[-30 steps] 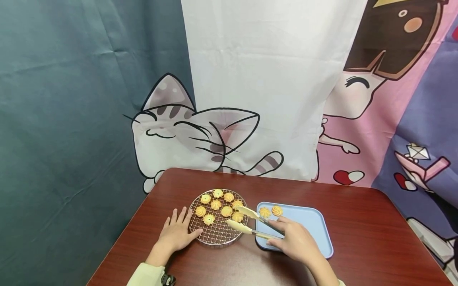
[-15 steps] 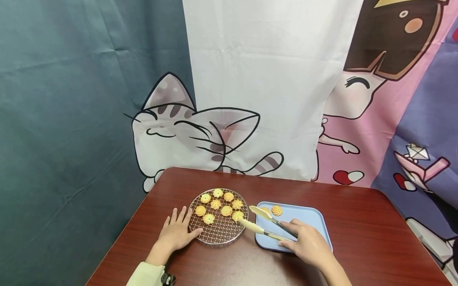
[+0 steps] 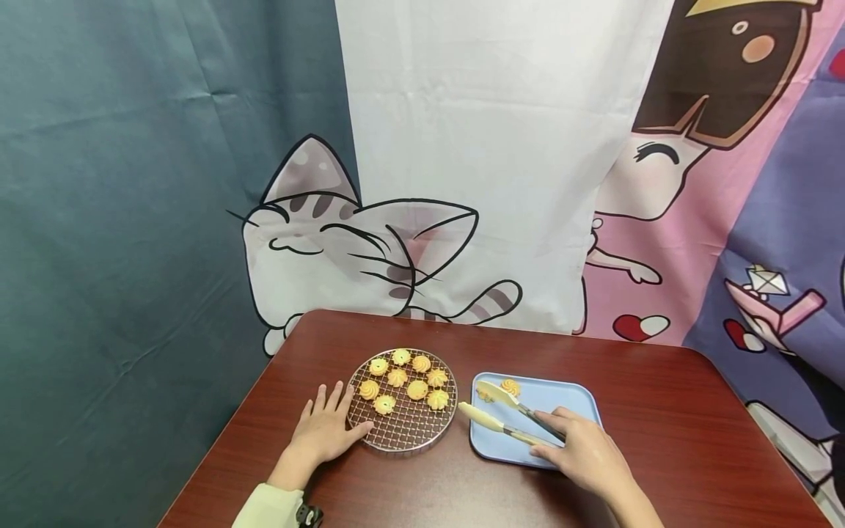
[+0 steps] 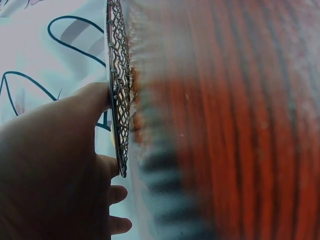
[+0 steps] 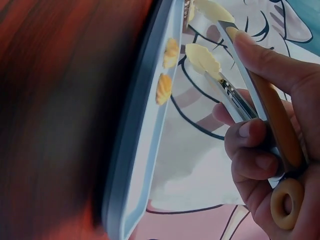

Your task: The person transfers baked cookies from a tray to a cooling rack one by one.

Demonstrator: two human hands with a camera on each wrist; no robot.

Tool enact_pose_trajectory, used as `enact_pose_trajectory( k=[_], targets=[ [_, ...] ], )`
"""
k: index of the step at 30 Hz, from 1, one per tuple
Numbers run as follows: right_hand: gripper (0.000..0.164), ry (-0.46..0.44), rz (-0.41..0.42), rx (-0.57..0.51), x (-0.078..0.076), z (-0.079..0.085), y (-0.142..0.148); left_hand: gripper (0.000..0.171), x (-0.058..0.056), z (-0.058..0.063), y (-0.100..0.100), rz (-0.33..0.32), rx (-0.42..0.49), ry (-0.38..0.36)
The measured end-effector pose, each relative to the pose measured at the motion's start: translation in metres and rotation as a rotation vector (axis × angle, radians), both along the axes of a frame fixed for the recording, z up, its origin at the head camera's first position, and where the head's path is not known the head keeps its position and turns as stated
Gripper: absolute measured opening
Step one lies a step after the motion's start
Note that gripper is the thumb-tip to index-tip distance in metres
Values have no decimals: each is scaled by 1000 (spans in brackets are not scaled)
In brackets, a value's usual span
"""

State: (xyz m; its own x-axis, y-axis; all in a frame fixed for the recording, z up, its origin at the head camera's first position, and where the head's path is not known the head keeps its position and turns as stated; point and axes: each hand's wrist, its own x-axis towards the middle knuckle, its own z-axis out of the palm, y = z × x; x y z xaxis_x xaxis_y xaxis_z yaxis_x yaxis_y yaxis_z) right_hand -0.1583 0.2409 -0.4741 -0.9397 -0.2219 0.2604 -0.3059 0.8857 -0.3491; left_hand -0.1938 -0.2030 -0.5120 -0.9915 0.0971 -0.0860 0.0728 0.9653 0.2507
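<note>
My left hand lies with fingers spread at the left edge of a round wire cooling rack. Its thumb touches the rim, as the left wrist view also shows. Several piped butter cookies sit on the mesh. My right hand grips a pair of tongs with cream tips and tan handles. The tips stand apart over the left side of a blue tray, with nothing between them. Two cookies lie on that tray; in the head view the upper tip partly covers one.
Both rack and tray rest on a reddish-brown wooden table. The tray stands just right of the rack, a narrow strip of wood between them. Behind the table hangs a printed cloth backdrop with cartoon figures.
My right hand has drawn the tongs rightward, from over the rack's right side to over the tray, their tips staying apart. The left hand, rack and cookies have stayed put.
</note>
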Motion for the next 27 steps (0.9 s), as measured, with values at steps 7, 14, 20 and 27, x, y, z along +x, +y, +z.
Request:
enact_pose_trajectory(
  k=[7,14,20,27],
  targets=[
    [53,-38,-29,14,-3,-3,8,89,0,-2,-1,6,-8,-5],
    [53,-45,-25,8,-5,-3,12,89,0,0,0,9,-8,-13],
    [53,-47,-38,5,-8,-3,15,89,-1,0,0,10,-7,-15],
    [52,-59,-43,3,-12,-3,19,88,0,1,0,13,-6,-20]
  ],
)
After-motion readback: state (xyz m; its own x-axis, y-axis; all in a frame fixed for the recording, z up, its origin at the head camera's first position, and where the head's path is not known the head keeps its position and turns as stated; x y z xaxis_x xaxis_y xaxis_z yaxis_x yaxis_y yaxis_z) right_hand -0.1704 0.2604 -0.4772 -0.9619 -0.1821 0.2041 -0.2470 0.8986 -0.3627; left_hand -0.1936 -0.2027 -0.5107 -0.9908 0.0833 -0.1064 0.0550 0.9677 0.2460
